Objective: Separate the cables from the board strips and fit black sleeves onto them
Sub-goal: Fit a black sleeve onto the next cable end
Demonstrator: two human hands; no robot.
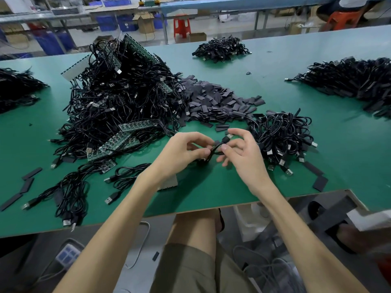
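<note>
Head camera is showing both hands meeting just above the near middle of the bench [211,193]. The left hand [186,151] is pinching a looped black USB cable [214,149] between thumb and forefinger, its other fingers curling in. The right hand [243,153] is gripping the same cable at thumb and fingertips, with its remaining fingers fanning out loosely. The cable is running roughly left to right between the two grips, and its metal USB plug [230,136] is poking out toward the far right, by the right fingertips. Whether a sleeve is already sitting on it is too small to tell.

Loose black sleeves [211,98] are lying in a heap on the far side of the hands, the nearest strays just beyond the right hand, so that hand looks better placed for reaching one. A pile of coiled cables [281,136] is sitting just right of the hands. To the far left, a big tangle of cables [118,89] is burying green board strips [135,125].
</note>
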